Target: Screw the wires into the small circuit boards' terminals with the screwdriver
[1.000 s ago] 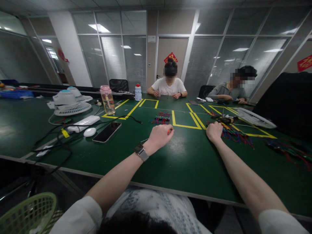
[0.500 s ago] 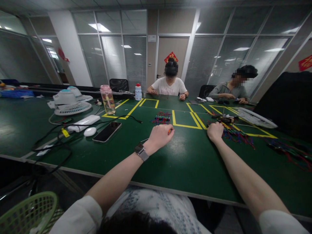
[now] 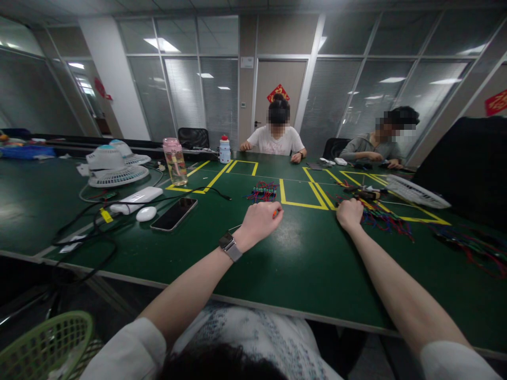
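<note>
My left hand (image 3: pixel 261 221), with a watch at the wrist, is closed just above the green table (image 3: pixel 277 274). A small orange thing (image 3: pixel 275 214) shows between its thumb and fingers; its kind is hidden. Just beyond that hand lies a row of small circuit boards with red and blue wires (image 3: pixel 263 191). My right hand (image 3: pixel 350 214) is curled shut on the table. Whatever its fingers hold, if anything, is hidden behind the hand. Right beside it is a bundle of wired circuit boards (image 3: pixel 386 220).
A phone (image 3: pixel 175 214), a white earbud case (image 3: pixel 146 214), a white power strip (image 3: pixel 137 199) and black cables lie left. Behind stand a pink-lidded bottle (image 3: pixel 175 163) and white fans (image 3: pixel 119 171). A white fan guard (image 3: pixel 415 191) sits right. Two people sit across the table.
My two hands stay where they were. The person across has shifted a hand slightly, and the person at the right has moved their head and hand a little.
</note>
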Motion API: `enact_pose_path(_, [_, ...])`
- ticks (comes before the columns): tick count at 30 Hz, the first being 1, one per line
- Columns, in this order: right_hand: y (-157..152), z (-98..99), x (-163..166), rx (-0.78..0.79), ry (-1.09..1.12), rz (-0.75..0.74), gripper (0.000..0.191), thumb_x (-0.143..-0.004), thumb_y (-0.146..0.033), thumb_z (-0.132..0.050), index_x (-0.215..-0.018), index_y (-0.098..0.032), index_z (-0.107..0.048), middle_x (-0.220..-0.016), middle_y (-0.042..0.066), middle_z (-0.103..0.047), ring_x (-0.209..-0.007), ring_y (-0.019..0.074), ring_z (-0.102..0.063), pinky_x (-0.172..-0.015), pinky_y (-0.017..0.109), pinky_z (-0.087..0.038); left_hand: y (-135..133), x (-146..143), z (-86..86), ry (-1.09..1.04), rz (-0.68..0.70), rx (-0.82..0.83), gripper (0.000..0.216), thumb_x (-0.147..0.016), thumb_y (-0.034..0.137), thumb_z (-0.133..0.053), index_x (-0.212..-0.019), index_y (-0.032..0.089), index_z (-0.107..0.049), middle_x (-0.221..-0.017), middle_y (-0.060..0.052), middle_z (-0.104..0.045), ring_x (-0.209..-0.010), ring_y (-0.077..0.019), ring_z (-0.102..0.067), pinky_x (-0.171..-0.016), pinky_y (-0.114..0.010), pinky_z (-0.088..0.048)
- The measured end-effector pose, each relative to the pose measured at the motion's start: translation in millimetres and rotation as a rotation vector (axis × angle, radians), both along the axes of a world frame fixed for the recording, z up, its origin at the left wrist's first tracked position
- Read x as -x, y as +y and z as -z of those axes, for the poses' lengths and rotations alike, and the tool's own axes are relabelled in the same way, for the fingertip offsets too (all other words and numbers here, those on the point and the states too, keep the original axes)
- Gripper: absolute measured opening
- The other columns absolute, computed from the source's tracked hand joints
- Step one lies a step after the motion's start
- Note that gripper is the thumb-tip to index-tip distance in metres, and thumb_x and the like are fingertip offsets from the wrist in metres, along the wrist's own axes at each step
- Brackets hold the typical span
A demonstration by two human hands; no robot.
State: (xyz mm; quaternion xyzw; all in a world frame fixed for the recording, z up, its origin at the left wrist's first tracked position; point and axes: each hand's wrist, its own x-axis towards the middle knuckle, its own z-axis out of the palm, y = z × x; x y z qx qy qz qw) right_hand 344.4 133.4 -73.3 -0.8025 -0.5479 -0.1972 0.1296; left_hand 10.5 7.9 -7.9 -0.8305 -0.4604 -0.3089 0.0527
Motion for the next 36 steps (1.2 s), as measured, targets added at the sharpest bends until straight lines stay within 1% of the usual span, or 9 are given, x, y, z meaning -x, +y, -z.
enact_pose_path(9, [-2.6, -1.9, 1.4, -0.016, 0.005, -0.014, 0.039, -0.085, -0.013, -0.039, -0.096, 0.004, -0.072, -0.102, 0.030, -0.063, -0.096, 0.0359, -0.057, -0.077, 0.039, -0.041, 0.3, -0.4, 0.4, 0.007, -0.003, -0.008, 0.021, -0.090, 0.028, -0.048, -0.091, 0.020, -0.067, -0.086, -0.005, -0.073, -0.079, -0.0191, -0.069, -0.071, -0.027, -0.050])
enact_pose_path(18, [-5.7, -3.6, 2.6, -0.027, -0.004, -0.028, 0.040, -0.086, -0.013, -0.038, -0.095, 0.003, -0.073, -0.101, 0.029, -0.064, -0.094, 0.0356, -0.058, -0.076, 0.038, -0.041, 1.2, 0.0, 0.6, 0.002, 0.002, -0.017, 0.021, -0.091, 0.029, -0.048, -0.091, 0.020, -0.067, -0.085, -0.004, -0.073, -0.079, -0.0190, -0.069, -0.070, -0.027, -0.050])
enact_pose_path(24, [-5.8, -2.6, 2.5, -0.032, -0.001, -0.022, 0.038, -0.084, -0.013, -0.041, -0.096, 0.002, -0.073, -0.100, 0.028, -0.064, -0.095, 0.0350, -0.058, -0.077, 0.038, -0.041, 1.6, -0.7, 2.0, 0.000, -0.009, -0.005, 0.021, -0.090, 0.029, -0.049, -0.091, 0.019, -0.068, -0.087, -0.005, -0.073, -0.080, -0.0182, -0.069, -0.072, -0.027, -0.050])
enact_pose_path(36, [-6.8, -4.2, 3.4, -0.033, -0.003, -0.022, 0.041, -0.086, -0.014, -0.036, -0.095, 0.003, -0.073, -0.100, 0.029, -0.064, -0.093, 0.0350, -0.058, -0.075, 0.038, -0.041, 1.5, -0.3, 0.8, -0.001, -0.002, -0.014, 0.021, -0.090, 0.028, -0.048, -0.090, 0.020, -0.067, -0.085, -0.004, -0.073, -0.079, -0.0191, -0.069, -0.069, -0.027, -0.049])
